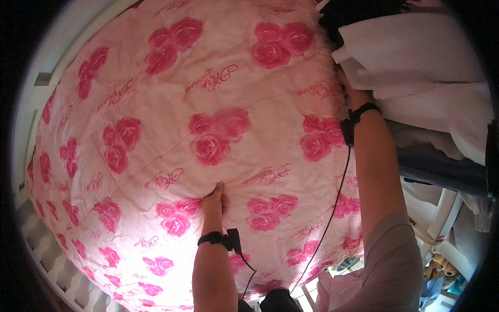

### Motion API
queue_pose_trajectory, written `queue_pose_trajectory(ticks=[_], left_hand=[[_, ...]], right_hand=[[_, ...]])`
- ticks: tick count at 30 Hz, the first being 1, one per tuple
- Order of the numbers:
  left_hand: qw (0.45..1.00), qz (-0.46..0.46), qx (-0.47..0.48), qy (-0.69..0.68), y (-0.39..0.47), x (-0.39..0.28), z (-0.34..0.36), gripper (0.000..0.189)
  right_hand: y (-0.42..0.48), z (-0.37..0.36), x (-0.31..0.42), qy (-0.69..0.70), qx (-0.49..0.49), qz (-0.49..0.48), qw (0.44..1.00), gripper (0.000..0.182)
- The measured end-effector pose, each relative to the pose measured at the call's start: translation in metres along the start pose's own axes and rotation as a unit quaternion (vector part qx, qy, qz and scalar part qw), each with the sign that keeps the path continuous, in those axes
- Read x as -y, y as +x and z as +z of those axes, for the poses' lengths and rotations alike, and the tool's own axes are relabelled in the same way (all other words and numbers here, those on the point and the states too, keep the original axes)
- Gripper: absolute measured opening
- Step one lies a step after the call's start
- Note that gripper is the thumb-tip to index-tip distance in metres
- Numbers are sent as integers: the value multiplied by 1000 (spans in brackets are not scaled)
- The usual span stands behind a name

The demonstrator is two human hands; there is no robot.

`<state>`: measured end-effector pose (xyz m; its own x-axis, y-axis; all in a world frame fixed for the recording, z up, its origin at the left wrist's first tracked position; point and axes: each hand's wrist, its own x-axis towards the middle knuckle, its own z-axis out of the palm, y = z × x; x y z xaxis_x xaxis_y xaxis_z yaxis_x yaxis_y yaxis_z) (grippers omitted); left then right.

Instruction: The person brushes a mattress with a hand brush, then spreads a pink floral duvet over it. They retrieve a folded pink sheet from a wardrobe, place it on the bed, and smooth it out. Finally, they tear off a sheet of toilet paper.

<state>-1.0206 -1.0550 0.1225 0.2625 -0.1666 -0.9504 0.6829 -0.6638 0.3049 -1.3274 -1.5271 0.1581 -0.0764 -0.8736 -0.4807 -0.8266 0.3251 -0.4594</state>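
A pink bedspread [163, 97] printed with rose clusters and red script spreads over most of the view. My left hand [215, 198] is low in the middle, its curled fingers pinching a fold of the bedspread, with small creases around the grip. My right hand [351, 90] reaches to the bedspread's right edge, beside white fabric [413, 54]; its fingers are partly hidden there, so what they hold cannot be made out. Each wrist has a black strap with a small device and a cable.
A pale slatted bed rail [45, 241] curves along the left side. Dark blue cloth [432, 167] and grey-brown cloth [421, 138] lie at the right. A black furry item [354, 15] is at the top right, and a brown plush toy [442, 265] at the lower right.
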Motion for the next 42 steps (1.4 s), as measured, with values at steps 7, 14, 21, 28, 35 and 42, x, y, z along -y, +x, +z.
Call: queue_pose_trajectory(ticks=[7, 14, 21, 28, 35, 42], left_hand=[[999, -32, -17, -22, -2, -4, -6, 38], [1000, 4, -20, -4, -5, -2, 0, 41], [999, -9, -31, 20, -4, -4, 1, 45], [1000, -17, -23, 6, -9, -8, 1, 46], [997, 62, -36, 39, 7, 8, -7, 44], [999, 17, -17, 26, -8, -7, -4, 42]], right_hand=[[-19, -9, -21, -21, -31, -30, 999, 55], [-16, -51, 0, -50, -6, -43, 998, 57], [-14, -74, -8, -62, 17, -24, 998, 59], [1, -63, -7, -101, 20, -11, 995, 61], [2, -48, -9, -135, 29, -4, 990, 62], [-4, -51, -14, -165, 42, 6, 985, 64]])
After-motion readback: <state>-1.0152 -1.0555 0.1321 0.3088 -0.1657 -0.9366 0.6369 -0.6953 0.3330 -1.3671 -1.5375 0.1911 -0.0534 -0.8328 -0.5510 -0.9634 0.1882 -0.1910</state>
